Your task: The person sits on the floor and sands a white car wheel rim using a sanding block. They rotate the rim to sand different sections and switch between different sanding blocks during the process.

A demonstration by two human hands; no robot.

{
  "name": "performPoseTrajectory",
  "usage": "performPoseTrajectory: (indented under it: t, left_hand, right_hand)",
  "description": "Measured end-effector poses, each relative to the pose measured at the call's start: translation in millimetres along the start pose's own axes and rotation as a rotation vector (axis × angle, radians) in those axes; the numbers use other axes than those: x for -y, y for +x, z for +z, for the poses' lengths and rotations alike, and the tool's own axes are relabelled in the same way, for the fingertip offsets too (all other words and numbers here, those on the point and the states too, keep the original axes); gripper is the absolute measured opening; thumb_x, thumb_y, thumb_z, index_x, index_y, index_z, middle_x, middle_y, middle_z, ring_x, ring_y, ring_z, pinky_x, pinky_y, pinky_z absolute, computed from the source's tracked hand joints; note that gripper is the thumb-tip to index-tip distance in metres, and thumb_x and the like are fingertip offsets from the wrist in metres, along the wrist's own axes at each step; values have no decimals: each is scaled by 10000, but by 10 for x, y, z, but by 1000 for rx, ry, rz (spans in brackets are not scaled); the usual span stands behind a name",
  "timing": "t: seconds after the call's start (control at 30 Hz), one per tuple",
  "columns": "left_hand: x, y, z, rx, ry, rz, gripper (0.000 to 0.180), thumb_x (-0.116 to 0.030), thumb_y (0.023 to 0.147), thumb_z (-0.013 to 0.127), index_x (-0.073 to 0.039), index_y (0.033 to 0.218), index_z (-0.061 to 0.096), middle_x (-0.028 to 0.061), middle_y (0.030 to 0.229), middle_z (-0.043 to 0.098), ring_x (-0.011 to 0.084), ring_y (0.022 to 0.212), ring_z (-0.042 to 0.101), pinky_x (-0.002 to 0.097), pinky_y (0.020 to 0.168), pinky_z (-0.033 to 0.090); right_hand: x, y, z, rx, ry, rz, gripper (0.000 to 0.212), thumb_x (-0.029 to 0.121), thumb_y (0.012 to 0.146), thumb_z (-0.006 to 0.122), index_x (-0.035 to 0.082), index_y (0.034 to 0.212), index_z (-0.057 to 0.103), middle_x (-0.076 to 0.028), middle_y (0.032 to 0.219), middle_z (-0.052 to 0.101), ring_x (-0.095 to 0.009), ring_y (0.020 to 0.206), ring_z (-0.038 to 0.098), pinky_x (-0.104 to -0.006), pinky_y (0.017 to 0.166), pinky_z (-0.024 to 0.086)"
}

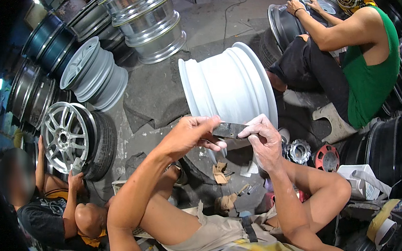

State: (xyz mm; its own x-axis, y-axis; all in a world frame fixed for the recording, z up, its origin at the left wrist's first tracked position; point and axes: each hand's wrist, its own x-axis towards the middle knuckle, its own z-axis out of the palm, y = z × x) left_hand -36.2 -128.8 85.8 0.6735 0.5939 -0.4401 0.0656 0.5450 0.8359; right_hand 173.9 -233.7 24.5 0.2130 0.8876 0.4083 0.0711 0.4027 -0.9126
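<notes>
I see one big white wheel rim in the middle, and I use it to tell where things are. On its near side, both hands are up and pinching one small dark strip. The left hand grips the left end with the thumb on top, and the right hand grips the right end, with white dust on its fingers. I can't tell if the strip touches the white wheel rim. Behind the rim, to the left, I see a tall pile of shiny rims. Left of it sits a pale grey rim, and nearer to me on that side a helper in a dark shirt has both hands on a silver spoked wheel. Right of the white wheel rim, a helper in a green top sits bent over another wheel. A red round thing is on its near right side.
</notes>
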Motion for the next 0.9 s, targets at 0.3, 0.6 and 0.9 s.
performPoseTrajectory:
  t: [0.3,0.6,0.9]
  left_hand:
    - [84,-31,83,-111,208,179,213,-147,970,720,55,1036,707,100,869,733,195,834,761,280,688,637]
    - [128,-81,73,8,561,141,318,-304,955,756,3,873,768,0,734,689,49,697,578,244,646,477]
    - [302,-54,158,0,758,170,362,-331,975,725,26,950,779,9,764,707,65,732,603,266,663,500]
  right_hand:
    - [15,-37,62,-123,325,369,237,60,1031,587,-19,1250,629,-33,1019,604,-79,847,610,-284,809,578]
    - [8,-68,63,-43,275,494,108,104,962,723,9,986,676,-4,908,689,-62,804,641,-237,734,562]
    - [9,-111,104,-39,325,438,56,63,1001,595,30,1024,634,-60,998,695,-122,931,638,-296,887,514]
